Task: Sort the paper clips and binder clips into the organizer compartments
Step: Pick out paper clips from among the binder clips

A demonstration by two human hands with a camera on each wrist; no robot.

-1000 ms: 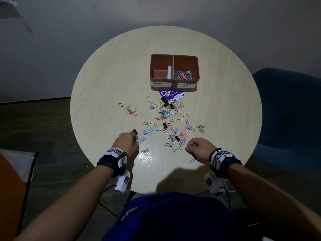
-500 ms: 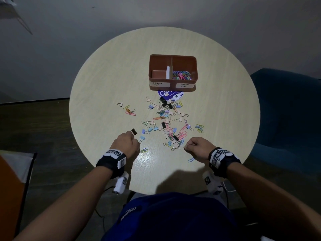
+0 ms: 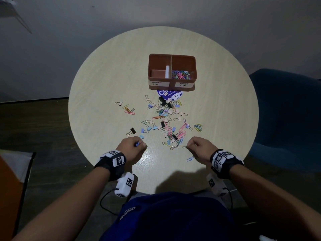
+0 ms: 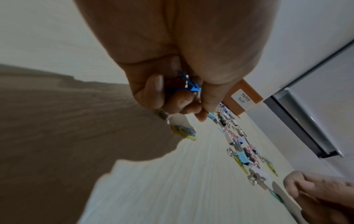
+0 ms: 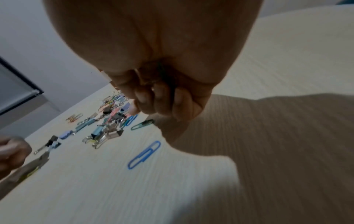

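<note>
The brown organizer (image 3: 172,85) stands at the table's far middle. Its right half, labelled PAPER CLIP, holds coloured paper clips (image 3: 181,74); in the left half, labelled BINDER CLIP, I see no clips. A scatter of mixed clips (image 3: 166,122) lies between it and my hands. My left hand (image 3: 133,146) is curled round a blue clip (image 4: 188,84) near the front edge. My right hand (image 3: 198,146) is a tight fist, and what is inside stays hidden. A green paper clip (image 5: 142,124) lies on the table by its fingertips.
A black binder clip (image 3: 132,130) sits just beyond my left hand. One blue paper clip (image 3: 190,159) lies alone near my right wrist. Yellow paper clips (image 4: 184,131) lie under the left hand. A purple round sticker (image 3: 170,94) fronts the organizer. A blue chair (image 3: 286,119) stands right.
My left hand has drawn back from the black binder clip toward me, with a blue clip now showing in its fingers. The right fist has hardly moved.
</note>
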